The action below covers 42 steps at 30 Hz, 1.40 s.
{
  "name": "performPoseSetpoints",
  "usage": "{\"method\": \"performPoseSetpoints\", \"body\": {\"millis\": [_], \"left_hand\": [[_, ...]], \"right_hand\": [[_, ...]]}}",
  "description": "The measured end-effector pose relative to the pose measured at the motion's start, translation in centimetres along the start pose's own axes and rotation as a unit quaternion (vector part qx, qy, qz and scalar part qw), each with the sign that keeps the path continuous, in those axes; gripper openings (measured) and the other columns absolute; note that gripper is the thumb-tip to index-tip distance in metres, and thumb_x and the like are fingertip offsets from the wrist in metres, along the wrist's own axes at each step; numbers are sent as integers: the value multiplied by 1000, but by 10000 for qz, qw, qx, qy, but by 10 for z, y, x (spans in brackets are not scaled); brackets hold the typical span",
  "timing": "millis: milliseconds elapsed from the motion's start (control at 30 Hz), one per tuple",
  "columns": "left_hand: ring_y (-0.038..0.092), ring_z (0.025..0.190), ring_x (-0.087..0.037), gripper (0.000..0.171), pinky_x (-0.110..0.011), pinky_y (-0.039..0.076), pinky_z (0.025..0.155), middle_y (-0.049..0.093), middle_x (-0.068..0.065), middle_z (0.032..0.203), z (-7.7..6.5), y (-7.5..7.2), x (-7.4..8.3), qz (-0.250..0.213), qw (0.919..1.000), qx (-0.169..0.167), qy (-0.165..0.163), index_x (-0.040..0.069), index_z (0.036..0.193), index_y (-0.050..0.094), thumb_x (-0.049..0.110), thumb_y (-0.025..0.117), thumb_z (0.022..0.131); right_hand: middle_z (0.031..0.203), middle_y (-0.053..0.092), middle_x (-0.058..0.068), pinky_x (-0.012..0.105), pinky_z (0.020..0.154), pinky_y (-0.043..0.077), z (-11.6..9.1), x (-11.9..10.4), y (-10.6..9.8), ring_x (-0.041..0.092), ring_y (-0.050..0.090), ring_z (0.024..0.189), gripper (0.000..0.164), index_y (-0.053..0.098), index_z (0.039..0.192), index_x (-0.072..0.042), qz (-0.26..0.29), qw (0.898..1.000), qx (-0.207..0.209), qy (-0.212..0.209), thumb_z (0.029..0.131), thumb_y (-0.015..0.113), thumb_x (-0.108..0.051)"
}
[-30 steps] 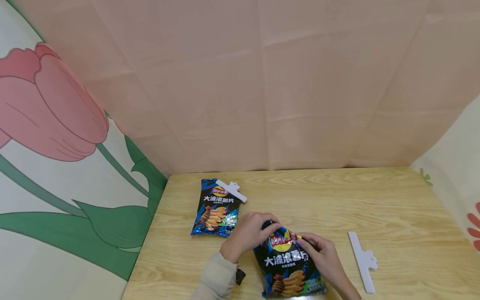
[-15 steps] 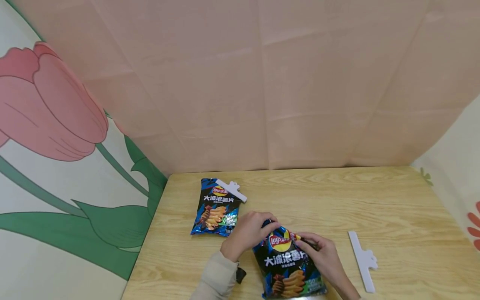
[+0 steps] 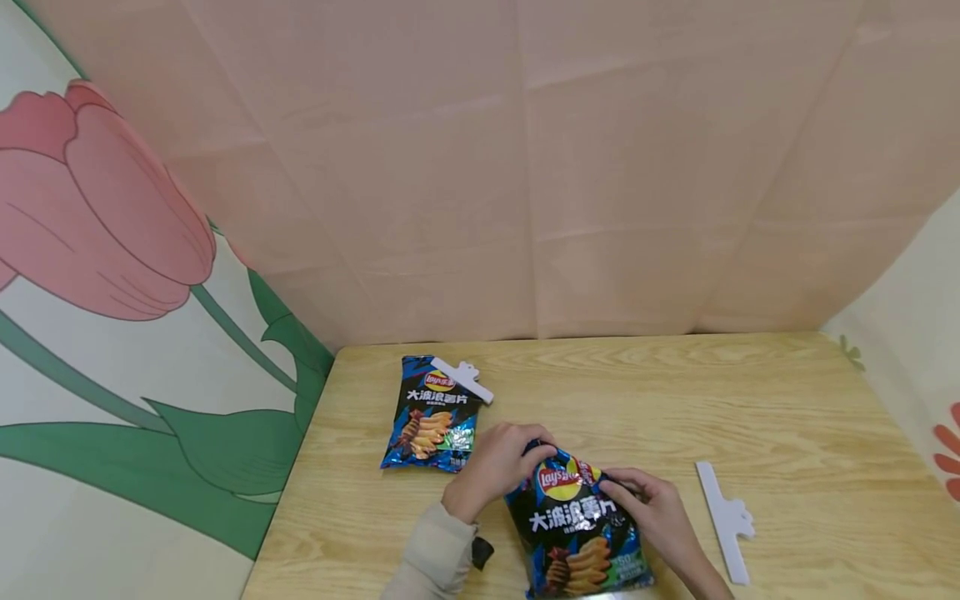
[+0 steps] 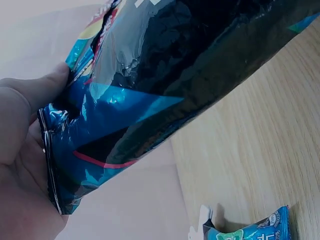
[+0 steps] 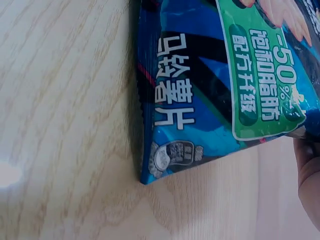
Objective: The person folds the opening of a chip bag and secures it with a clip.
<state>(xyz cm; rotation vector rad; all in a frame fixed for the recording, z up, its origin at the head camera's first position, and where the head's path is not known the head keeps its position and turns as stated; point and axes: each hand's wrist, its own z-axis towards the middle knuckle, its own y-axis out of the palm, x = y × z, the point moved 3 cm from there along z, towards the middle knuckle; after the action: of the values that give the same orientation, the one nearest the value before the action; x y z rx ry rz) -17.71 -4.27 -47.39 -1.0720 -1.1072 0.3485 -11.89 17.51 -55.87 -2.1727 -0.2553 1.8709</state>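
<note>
A black and blue bag of potato chips (image 3: 573, 521) with a red and yellow logo is held near the front of the table. My left hand (image 3: 498, 467) grips its upper left corner. In the left wrist view the thumb (image 4: 52, 82) presses on the front by the sealed top edge. My right hand (image 3: 656, 512) pinches the upper right side between thumb and fingers. The right wrist view shows the bag's printed lower corner (image 5: 172, 145), with part of the right hand (image 5: 310, 185) at the frame's edge.
A second chip bag (image 3: 431, 425) lies behind the left hand, with a white bag clip (image 3: 463, 381) across its upper right corner. Another white bag clip (image 3: 726, 523) lies on the wooden table (image 3: 817, 450) to the right. A pink sheet (image 3: 525, 208) stands behind the table.
My right hand has shifted slightly to the right along the bag's upper edge, and more of the yellow logo corner shows. The left hand stays almost where it was.
</note>
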Motion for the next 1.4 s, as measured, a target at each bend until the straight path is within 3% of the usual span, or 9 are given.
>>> {"method": "performPoseSetpoints", "body": {"millis": [267,567,733,1100,1400], "left_hand": [[67,88,2,21,-23,52,80,76,10,99,0,0,-1,-183,9998,-107,-49,25,106,75,36,59,99],[64,85,-1,15,-25,51,78,74,10,98,2,-3,4,72,9993,-320,-164,25,104,73,34,61,99],[65,88,-2,17,-24,51,78,74,8,104,3,-1,4,-68,9984,-462,-305,25,109,73,33,62,98],[68,93,-2,17,-25,52,84,75,10,103,4,3,5,-273,9991,-308,-141,26,108,75,32,64,97],[68,87,0,18,-22,53,80,76,10,103,4,5,6,-210,9996,-185,22,26,108,75,32,63,97]], "right_hand": [[105,76,14,22,70,56,0,0,-1,0,68,82,29,70,113,1,-17,9998,-46,187,92,70,-18],[98,76,14,22,70,56,-3,-1,0,-1,69,81,20,71,108,2,163,9995,-16,-272,92,69,-10],[97,77,13,21,70,56,-4,-1,0,-1,69,82,18,71,107,2,192,9989,-52,-429,92,69,-9],[103,76,9,21,74,55,-4,-1,-6,-2,67,87,24,70,114,-1,106,9984,-342,-431,93,68,-13],[113,73,12,19,78,53,-4,3,-15,-5,64,91,32,68,120,-4,-224,9988,-411,-155,95,67,-24]]}}
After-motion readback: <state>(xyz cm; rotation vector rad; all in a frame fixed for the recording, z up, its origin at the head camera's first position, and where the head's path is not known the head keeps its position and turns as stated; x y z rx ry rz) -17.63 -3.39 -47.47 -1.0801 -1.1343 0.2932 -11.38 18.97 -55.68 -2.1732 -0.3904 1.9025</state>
